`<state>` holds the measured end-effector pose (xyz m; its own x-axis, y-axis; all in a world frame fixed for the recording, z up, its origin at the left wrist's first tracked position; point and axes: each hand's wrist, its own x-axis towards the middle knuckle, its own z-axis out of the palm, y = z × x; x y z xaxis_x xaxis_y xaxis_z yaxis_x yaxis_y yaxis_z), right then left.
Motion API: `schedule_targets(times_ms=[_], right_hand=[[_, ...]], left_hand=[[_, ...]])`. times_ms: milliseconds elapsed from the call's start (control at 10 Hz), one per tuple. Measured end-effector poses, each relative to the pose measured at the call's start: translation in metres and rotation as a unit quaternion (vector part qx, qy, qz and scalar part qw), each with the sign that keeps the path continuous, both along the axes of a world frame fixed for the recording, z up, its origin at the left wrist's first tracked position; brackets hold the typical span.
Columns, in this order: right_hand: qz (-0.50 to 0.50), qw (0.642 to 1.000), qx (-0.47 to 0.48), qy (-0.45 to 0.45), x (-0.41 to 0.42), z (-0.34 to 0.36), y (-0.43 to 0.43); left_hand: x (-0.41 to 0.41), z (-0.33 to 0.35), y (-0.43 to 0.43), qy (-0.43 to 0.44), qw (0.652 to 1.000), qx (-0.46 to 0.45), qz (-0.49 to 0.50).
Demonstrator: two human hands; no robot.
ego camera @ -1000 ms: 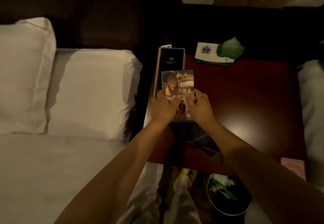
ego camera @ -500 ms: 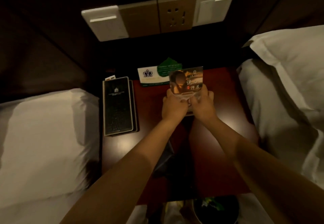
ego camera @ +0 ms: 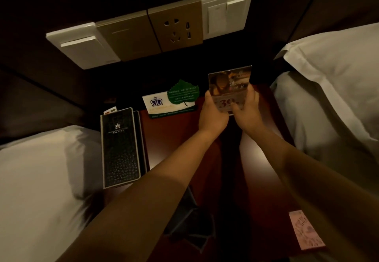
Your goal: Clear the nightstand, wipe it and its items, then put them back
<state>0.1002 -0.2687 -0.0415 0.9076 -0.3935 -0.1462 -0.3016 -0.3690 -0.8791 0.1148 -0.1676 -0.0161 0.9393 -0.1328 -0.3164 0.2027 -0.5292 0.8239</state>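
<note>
Both forearms stretched fwd over the counter (ego camera: 170, 138), roughly parallel, converging at the far right corner. Left hand (ego camera: 213, 114) clamped on the left edge of the display card (ego camera: 229, 87), thumb up along that edge, fingers behind. Right hand (ego camera: 247, 112) clamped on the right edge and lower front, thumb across the printed "39". Card upright, slightly tilted, picture side facing the camera; bottom edge hidden by the hands, so can't tell whether touching the wood or just above it.

Black leather folder (ego camera: 120, 149) flat along the left edge of the counter, long side parallel to that edge, small card (ego camera: 110, 109) peeking out behind its far corner. White tent card w/ crown logo (ego camera: 162, 104) at the back centre, green leaf card (ego camera: 183, 93) overlapping its right part, both just left of the left hand. Pink cloth (ego camera: 306, 233) at the near right corner, partly over the edge.

Open wood between folder and forearms, also centre and near right, w/ lamp glare. Left pillow (ego camera: 47, 171) tight against the counter's left side; right pillow (ego camera: 332, 89) tight against the right, close to the right hand. Switch and socket panel (ego camera: 155, 28) on the wall above the back edge.
</note>
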Motion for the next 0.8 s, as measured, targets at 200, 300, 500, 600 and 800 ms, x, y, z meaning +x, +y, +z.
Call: schedule_targets(times_ms=[200,300,500,600,800], right_hand=[[0.008,1.0,-0.014,-0.011,0.009,-0.012,-0.013],[0.019,1.0,-0.015,-0.002,0.012,-0.017,-0.015],[0.017,1.0,0.0,0.01,0.024,-0.026,-0.022],[0.02,1.0,-0.008,0.014,0.026,-0.032,-0.025],[0.033,0.999,-0.034,0.02,0.021,-0.015,-0.032]], left_hand=[[0.006,-0.014,-0.011,-0.008,1.0,-0.024,-0.013],[0.005,-0.019,-0.015,-0.003,0.999,-0.032,-0.014],[0.014,-0.026,-0.023,-0.008,1.0,-0.027,-0.005],[0.018,-0.03,-0.023,0.003,1.0,-0.026,-0.016],[0.022,-0.016,-0.003,-0.004,1.0,-0.012,0.01]])
